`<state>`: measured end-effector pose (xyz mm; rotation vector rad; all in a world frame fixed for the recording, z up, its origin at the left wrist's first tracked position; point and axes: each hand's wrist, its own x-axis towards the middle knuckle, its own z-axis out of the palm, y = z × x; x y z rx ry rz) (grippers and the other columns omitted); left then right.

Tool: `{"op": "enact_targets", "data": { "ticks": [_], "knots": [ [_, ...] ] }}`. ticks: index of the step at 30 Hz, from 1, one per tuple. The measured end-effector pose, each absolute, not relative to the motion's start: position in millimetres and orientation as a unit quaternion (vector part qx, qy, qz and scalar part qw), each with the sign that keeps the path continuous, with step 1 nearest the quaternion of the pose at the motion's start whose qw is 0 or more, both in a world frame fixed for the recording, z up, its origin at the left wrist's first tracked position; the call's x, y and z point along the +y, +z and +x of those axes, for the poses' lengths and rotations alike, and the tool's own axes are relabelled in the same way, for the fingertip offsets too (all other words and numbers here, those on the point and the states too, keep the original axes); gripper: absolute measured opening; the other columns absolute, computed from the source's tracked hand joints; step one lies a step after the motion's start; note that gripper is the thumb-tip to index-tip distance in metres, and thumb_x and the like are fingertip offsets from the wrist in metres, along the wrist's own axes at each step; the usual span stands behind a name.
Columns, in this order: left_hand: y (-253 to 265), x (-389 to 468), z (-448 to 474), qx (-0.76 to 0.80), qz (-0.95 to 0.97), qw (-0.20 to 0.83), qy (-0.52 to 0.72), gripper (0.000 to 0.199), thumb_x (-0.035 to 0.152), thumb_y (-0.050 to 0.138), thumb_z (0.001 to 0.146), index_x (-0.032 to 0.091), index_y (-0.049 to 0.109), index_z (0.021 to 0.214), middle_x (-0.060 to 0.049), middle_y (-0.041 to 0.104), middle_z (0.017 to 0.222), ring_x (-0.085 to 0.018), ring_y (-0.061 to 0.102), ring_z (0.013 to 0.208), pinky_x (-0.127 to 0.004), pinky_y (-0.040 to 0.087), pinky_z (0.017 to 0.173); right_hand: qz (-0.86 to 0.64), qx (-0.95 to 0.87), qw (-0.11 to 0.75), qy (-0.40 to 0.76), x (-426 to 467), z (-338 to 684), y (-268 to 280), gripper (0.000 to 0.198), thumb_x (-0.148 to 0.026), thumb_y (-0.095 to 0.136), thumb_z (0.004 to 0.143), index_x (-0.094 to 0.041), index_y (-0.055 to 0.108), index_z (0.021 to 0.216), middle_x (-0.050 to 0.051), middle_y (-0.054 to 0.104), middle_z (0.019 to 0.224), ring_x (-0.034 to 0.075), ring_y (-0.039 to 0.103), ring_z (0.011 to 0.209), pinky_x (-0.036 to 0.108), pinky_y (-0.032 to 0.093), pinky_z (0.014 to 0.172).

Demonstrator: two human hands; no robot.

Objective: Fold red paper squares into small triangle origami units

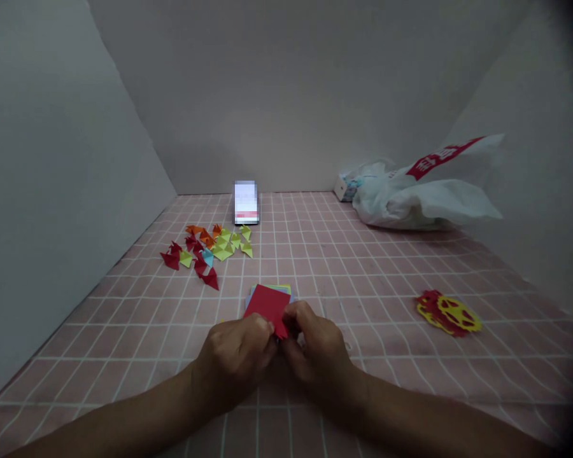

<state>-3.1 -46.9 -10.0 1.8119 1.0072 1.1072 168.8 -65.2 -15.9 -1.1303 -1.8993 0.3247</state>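
Both my hands are closed at the near end of some red paper [267, 304], low in the middle of the view. My left hand [241, 343] pinches it from the left, thumb and fingers pressed together. From the right, my right hand [318, 346] grips close to the small pointed red tip between the hands. Whether that tip is a separate folded piece or part of the flat red sheet, I cannot tell. Under and behind the red paper lies a stack of coloured paper squares [286, 289], with yellow, green and bluish edges showing.
Several small folded paper pieces [223, 248] in red, orange, yellow and blue lie at the back left. Behind them a lit phone [246, 203] stands upright. Red and yellow paper cut-outs [459, 315] lie at right. A white plastic bag [410, 200] and small box [346, 187] sit at back right.
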Motion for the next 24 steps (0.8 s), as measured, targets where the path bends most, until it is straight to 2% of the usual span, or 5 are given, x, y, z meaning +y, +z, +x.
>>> {"op": "enact_targets", "data": {
  "ticks": [4, 10, 15, 20, 24],
  "knots": [
    [-5, -45, 0, 0.292, 0.86, -0.014, 0.417, 0.019, 0.011, 0.052, 0.09, 0.019, 0.052, 0.072, 0.003, 0.053, 0.057, -0.012, 0.056, 0.051, -0.022, 0.051, 0.053, -0.466, -0.758, 0.45, 0.072, -65, 169, -17, 0.021, -0.005, 0.042, 0.076, -0.024, 0.039, 0.086, -0.003, 0.054, 0.066, 0.014, 0.054, 0.054, 0.024, 0.038, 0.053],
    [-7, -45, -3, 0.265, 0.878, -0.092, 0.388, 0.017, 0.009, 0.054, 0.088, 0.019, 0.05, 0.075, 0.003, 0.057, 0.06, -0.012, 0.057, 0.052, -0.023, 0.051, 0.054, -0.451, -0.759, 0.466, 0.06, -65, 169, -13, 0.023, -0.004, 0.041, 0.076, -0.023, 0.04, 0.088, -0.003, 0.055, 0.066, 0.014, 0.056, 0.053, 0.023, 0.041, 0.052],
    [-5, -45, -3, 0.289, 0.868, 0.027, 0.402, 0.011, 0.009, 0.057, 0.086, 0.019, 0.055, 0.081, 0.001, 0.062, 0.064, -0.012, 0.061, 0.058, -0.023, 0.051, 0.058, -0.439, -0.758, 0.48, 0.045, -61, 172, -14, 0.029, -0.003, 0.043, 0.08, -0.021, 0.047, 0.101, 0.001, 0.066, 0.077, 0.016, 0.066, 0.064, 0.024, 0.05, 0.06],
    [15, -41, 0, 0.43, 0.718, 0.403, 0.37, 0.014, 0.028, 0.056, 0.09, 0.018, 0.059, 0.098, -0.002, 0.066, 0.08, -0.013, 0.063, 0.065, -0.022, 0.05, 0.058, -0.414, -0.776, 0.476, -0.006, -53, 177, -16, 0.021, -0.005, 0.042, 0.088, -0.02, 0.05, 0.099, 0.002, 0.067, 0.073, 0.015, 0.065, 0.058, 0.024, 0.048, 0.054],
    [19, -34, 1, 0.449, 0.582, 0.591, 0.332, 0.025, 0.039, 0.058, 0.088, 0.016, 0.065, 0.086, 0.0, 0.063, 0.072, -0.012, 0.058, 0.063, -0.021, 0.048, 0.058, -0.346, -0.819, 0.458, 0.002, -48, 178, -19, 0.015, -0.008, 0.041, 0.095, -0.02, 0.05, 0.093, 0.0, 0.062, 0.065, 0.014, 0.058, 0.055, 0.024, 0.046, 0.053]
  ]
}}
